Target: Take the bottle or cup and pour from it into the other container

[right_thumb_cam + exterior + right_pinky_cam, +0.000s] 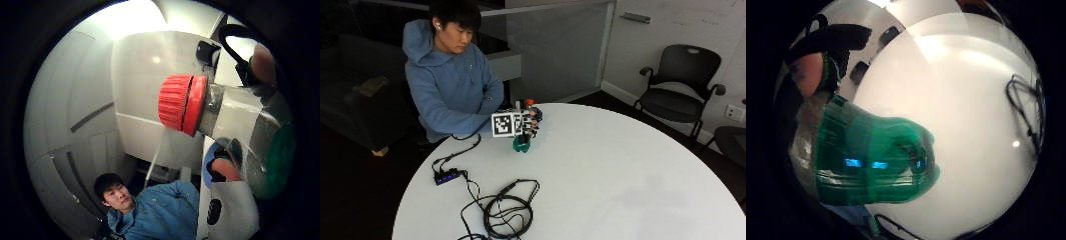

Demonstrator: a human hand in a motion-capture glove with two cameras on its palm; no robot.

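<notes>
A person seated at a round white bench [619, 165] holds a green bottle [522, 144] upright in the gloved right hand [530, 124]. The fingers [262, 62] curl round its body, the red cap [182, 105] above them and the green base below, just above the bench.

Round white table [619, 170]; coiled black cables [503, 212] at seven o'clock, small black hub [446, 176] at nine
</notes>
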